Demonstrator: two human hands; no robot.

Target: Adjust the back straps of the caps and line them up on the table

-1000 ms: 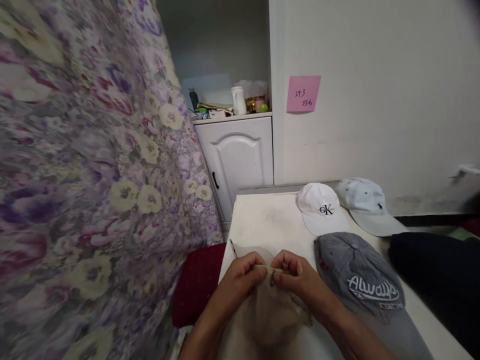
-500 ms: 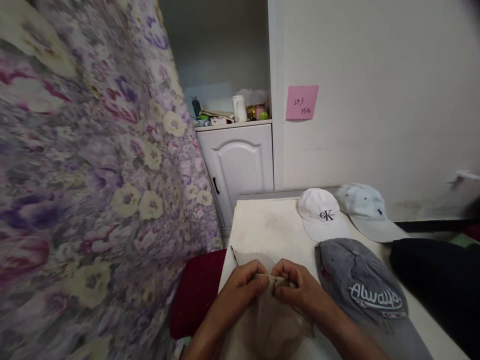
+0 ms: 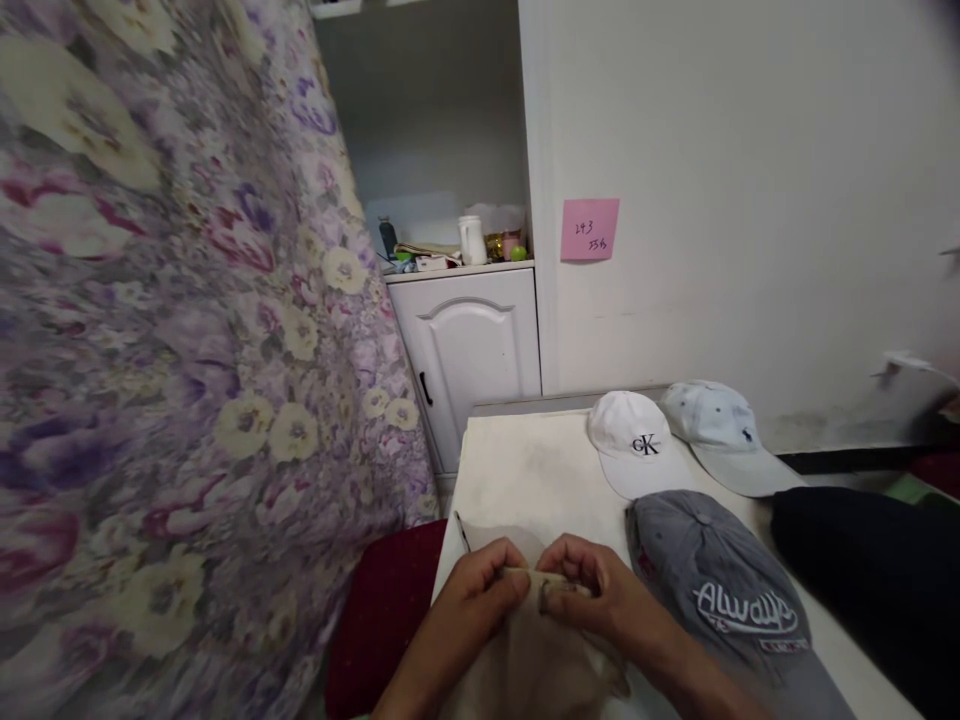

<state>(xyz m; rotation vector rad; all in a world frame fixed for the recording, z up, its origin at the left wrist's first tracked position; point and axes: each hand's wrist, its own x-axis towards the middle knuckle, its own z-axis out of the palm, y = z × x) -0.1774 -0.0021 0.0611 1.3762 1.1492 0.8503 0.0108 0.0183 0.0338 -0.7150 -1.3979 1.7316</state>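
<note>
Pinching: both my left hand (image 3: 480, 590) and right hand (image 3: 592, 590) grip the beige cap (image 3: 536, 640) strap, left of the grey cap (image 3: 720, 590) on the tabletop (image 3: 525, 470).
Next: probably needs steady, fine finger pull.

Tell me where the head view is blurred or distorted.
Head view: the floral curtain at left is smeared and stretched by the wide lens; both hands, left hand and right hand, on the beige cap look soft; the grey cap lettering reads sharp.
</note>
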